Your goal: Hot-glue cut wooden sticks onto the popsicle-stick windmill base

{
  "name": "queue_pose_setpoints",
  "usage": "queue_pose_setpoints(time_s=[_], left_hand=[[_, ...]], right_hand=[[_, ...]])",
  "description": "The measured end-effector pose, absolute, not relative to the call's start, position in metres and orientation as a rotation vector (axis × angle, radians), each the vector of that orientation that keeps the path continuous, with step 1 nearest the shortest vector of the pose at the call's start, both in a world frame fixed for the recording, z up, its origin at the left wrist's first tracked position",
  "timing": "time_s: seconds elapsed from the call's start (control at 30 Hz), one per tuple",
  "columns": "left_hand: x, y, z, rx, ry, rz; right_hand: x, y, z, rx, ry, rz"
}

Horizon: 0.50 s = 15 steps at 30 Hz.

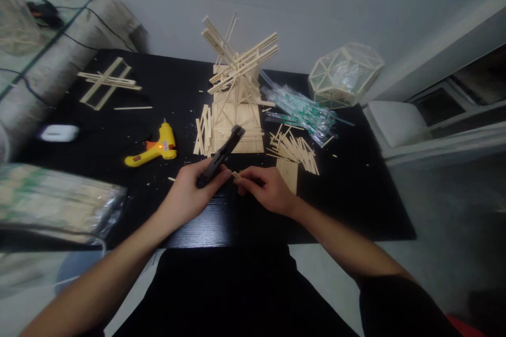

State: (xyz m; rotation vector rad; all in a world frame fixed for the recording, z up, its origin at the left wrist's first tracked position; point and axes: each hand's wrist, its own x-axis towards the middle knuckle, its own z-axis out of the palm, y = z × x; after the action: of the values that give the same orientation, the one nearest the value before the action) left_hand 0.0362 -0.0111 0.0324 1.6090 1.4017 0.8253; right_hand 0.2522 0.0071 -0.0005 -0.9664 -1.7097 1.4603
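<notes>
My left hand (192,187) is wrapped round a long black hand tool (221,157), whose rounded end points up and away; its exact kind is unclear. Close beside it, my right hand (266,187) pinches a small piece of wooden stick (236,175) between thumb and fingers. The left thumb tip is near that piece; whether they touch I cannot tell. Just beyond the hands stands a windmill model (237,89) built of pale wooden sticks, with crossed blades on a slatted base. Short cut sticks (296,150) lie heaped to its right, by a slatted wooden panel (288,174).
On the black table (336,210) a yellow glue gun (154,147) lies left, its orange light showing. Behind it is a crossed stick frame (109,84). Plastic-wrapped glue sticks or similar (304,110) and a faceted frame (346,75) sit right. A bagged stick bundle (55,197) lies front left.
</notes>
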Motion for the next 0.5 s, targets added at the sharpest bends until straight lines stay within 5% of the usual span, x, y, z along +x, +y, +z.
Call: queue_pose_setpoints(time_s=[0.5], left_hand=[[0.0332, -0.0065, 0.0318, 1.624, 1.382, 0.774]], right_hand=[[0.2572, 0.0071, -0.0026, -0.891, -1.988, 1.065]])
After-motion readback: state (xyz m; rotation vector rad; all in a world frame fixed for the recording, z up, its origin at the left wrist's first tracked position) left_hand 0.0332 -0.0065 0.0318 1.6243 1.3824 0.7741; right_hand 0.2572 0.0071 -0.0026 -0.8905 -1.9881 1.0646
